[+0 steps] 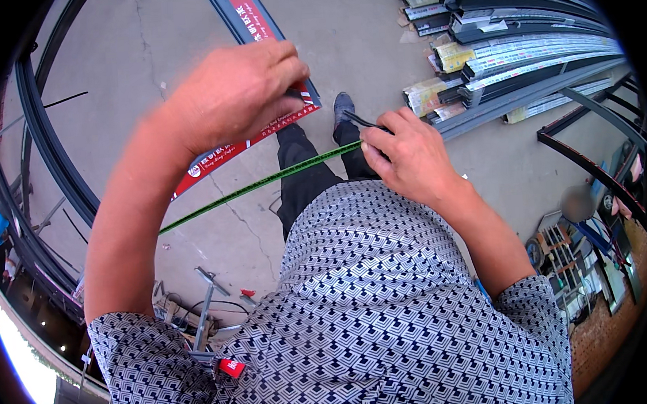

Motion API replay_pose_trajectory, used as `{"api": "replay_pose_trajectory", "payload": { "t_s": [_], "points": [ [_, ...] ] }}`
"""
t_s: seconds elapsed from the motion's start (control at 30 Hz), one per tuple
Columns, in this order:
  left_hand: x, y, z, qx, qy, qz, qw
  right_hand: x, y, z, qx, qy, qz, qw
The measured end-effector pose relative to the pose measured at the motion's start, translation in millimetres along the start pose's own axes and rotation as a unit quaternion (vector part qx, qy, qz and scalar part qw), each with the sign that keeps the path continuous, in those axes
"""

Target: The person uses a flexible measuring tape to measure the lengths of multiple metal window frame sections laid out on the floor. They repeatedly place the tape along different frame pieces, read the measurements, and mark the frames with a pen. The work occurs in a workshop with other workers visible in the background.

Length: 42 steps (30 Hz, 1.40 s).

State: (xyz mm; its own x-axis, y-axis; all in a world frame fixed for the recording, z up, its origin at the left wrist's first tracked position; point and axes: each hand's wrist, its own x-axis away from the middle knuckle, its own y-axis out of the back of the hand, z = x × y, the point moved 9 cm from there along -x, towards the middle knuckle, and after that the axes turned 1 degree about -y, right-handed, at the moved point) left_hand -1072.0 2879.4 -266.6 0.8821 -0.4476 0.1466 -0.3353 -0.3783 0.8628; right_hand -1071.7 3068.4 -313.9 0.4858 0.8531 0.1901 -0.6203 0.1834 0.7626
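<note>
Left hand [241,89]: curled, grip unclear. Right hand [414,155]: pinched on green strip [264,181]. Red-filmed frame corner [308,108] looks joined; strip apparently unattached.

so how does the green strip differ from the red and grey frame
Colour: the green strip is green with dark markings, while the red and grey frame shows red film with white print beside grey edges.
Shape: the strip is one narrow, fairly straight length; the frame is broader and turns a corner.
Hands: the strip runs to the right hand, while the left hand is at the frame's corner.
Both are long pieces.
</note>
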Motion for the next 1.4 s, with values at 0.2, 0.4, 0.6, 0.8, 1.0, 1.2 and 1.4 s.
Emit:
{"api": "replay_pose_trajectory", "payload": {
  "t_s": [0.2,0.4,0.6,0.8,1.0,1.2,1.4],
  "points": [
    [2.0,-9.0,-6.4,0.011,-0.019,0.008,1.000,2.0,-1.6,-1.7,-0.007,-0.010,0.010,1.000],
    [-10.2,-12.3,-13.4,-0.063,-0.070,0.051,0.994,2.5,-1.5,-1.7,-0.009,-0.006,0.004,1.000],
    [-10.2,-16.5,-18.1,-0.118,-0.087,0.068,0.987,2.8,-2.9,-2.8,-0.013,-0.012,0.006,1.000],
    [-8.4,-9.9,-17.0,-0.106,-0.076,-0.046,0.990,2.0,-6.6,-2.9,-0.019,-0.010,0.014,1.000],
    [-14.7,-15.2,-4.5,-0.084,-0.014,-0.078,0.993,0.2,-2.8,-2.6,-0.010,-0.010,0.029,0.999],
    [-22.7,-15.9,1.7,-0.081,0.036,-0.120,0.989,3.3,3.7,-4.5,-0.020,-0.017,0.042,0.999],
    [-30.7,-20.6,9.3,-0.096,0.073,-0.140,0.983,10.5,3.3,-10.8,-0.017,-0.028,0.048,0.998]
  ]
}}
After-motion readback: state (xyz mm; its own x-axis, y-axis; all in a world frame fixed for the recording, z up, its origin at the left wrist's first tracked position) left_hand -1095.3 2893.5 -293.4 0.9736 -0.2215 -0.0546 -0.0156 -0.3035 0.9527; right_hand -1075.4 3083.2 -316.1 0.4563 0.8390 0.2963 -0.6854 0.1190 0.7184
